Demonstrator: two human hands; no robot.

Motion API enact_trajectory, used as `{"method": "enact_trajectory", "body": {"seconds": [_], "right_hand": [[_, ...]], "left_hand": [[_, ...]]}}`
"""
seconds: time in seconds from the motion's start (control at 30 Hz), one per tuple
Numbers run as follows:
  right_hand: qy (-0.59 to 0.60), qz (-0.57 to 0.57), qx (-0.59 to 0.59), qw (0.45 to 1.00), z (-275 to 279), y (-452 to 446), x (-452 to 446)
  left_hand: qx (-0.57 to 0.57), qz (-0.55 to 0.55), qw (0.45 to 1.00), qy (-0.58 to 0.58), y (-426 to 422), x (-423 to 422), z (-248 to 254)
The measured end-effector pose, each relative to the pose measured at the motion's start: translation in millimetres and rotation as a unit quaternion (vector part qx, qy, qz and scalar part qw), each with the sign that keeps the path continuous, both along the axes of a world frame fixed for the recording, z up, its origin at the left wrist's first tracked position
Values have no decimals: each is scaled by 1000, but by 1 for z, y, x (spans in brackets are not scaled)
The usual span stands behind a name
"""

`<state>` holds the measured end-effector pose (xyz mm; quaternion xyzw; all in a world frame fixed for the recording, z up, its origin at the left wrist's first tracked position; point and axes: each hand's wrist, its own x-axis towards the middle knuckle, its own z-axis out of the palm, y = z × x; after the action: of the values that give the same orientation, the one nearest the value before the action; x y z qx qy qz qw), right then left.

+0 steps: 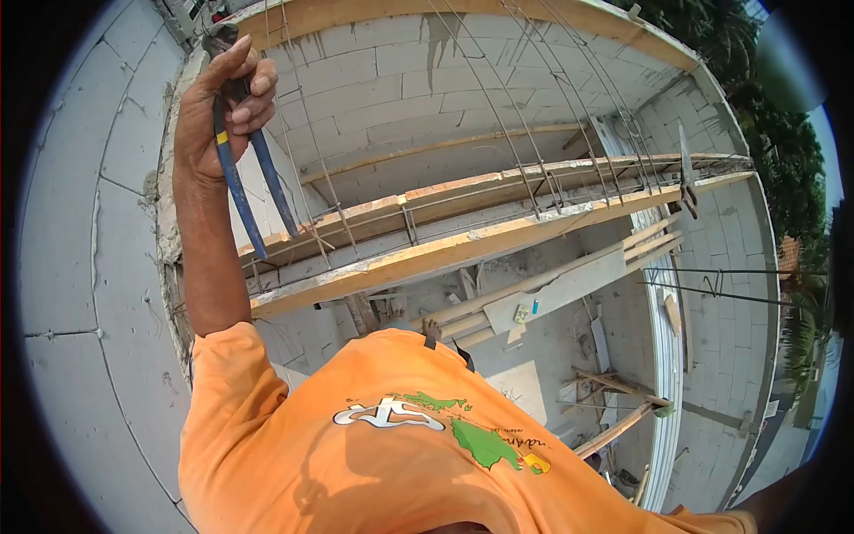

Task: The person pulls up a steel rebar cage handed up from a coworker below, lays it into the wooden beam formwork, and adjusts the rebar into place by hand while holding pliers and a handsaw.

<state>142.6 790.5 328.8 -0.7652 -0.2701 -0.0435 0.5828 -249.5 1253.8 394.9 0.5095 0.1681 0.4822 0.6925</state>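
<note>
My left hand [233,102] is raised at the upper left, its fingers wrapped round a pair of pincers [238,182] with blue handles and a yellow band. The dark head of the pincers points up, near the top of a block wall, and the two handles hang down spread apart. Thin vertical steel bars [311,133] rise just to the right of this hand. Of my right side only a dark part of the arm [783,498] shows at the lower right edge; the hand is out of the frame.
A timber-sided formwork beam [427,254] with a steel cage inside crosses in front of me. Several tied rebars [498,107] stand up from it. Below lie bamboo poles [569,276], a board and debris. Grey block walls [67,249] surround the drop.
</note>
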Motion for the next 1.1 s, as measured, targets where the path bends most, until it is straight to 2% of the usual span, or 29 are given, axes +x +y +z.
{"method": "enact_trajectory", "body": {"seconds": [0.07,0.2,0.4,0.5,0.67,0.73,0.83,0.97,1.07,1.1], "right_hand": [[12,15,-1,1000,-8,9,-10],[25,32,-7,999,-17,17,-21],[0,30,13,999,-2,29,0],[-23,17,37,999,21,29,17],[-65,8,105,992,71,33,30],[-77,11,135,988,89,36,31],[-92,19,185,978,114,41,31],[-94,40,254,962,134,51,31],[-81,60,300,949,141,58,32],[-75,69,315,944,141,62,31]], "left_hand": [[-24,-92,993,-73,-10,17,-1],[-66,-180,972,-138,-23,63,-8],[-228,-253,922,-182,-50,176,3],[-267,-282,899,-204,-60,241,17],[-254,-217,900,-279,-50,324,29],[-240,-236,896,-288,-40,337,28],[-284,-161,878,-349,-34,331,34],[-291,-82,874,-382,-27,298,9],[-275,-54,904,-324,-15,280,-4],[-285,-13,908,-306,-10,277,-6]]}}
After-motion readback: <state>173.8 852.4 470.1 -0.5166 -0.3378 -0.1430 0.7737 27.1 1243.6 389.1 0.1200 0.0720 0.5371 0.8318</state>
